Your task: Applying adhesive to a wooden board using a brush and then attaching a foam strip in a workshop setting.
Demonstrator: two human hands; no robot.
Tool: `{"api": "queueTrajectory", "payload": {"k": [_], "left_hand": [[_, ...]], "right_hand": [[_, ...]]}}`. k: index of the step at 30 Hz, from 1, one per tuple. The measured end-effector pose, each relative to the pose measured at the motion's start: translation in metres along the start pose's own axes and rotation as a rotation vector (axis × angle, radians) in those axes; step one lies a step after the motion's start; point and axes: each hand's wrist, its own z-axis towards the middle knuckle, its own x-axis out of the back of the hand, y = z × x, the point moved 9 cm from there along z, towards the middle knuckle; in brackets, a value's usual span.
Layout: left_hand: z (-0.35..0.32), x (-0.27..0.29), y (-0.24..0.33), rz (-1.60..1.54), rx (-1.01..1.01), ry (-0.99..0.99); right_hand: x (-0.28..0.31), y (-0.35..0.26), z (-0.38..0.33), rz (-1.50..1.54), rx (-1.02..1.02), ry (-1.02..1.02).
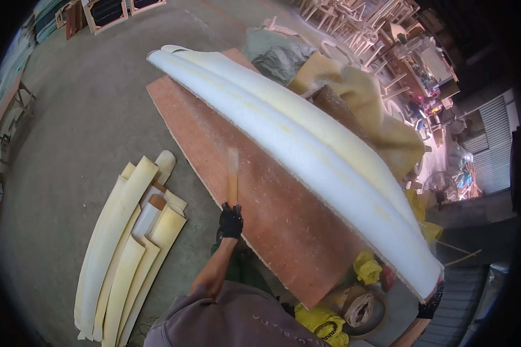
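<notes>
My left hand [231, 221], in a black glove, grips a thin wooden-handled tool [233, 176] whose far end is blurred; it hovers over the near edge of a long reddish-brown board [255, 191]. My right hand [431, 306], also gloved in black, holds up the near end of a long white and pale yellow foam sheet [307, 147]. The foam is tilted up on edge along the board's right side, running from far left to near right.
Several pale yellow foam offcuts [127, 243] lie on the concrete floor at left. Grey and tan cloth [359, 92] is heaped beyond the foam. Yellow rags [367, 269] and a tape roll [359, 309] sit near my feet. Wooden chair frames [359, 17] are stacked far right.
</notes>
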Motion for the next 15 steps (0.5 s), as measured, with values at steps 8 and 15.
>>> {"api": "queueTrajectory", "payload": {"k": [8, 15], "left_hand": [[0.053, 0.007, 0.012, 0.264, -0.054, 0.141], [0.078, 0.042, -0.042, -0.051, 0.11, -0.023]], "right_hand": [[-0.014, 0.008, 0.004, 0.165, -0.095, -0.173], [-0.024, -0.002, 0.002, 0.221, -0.179, 0.018]]}}
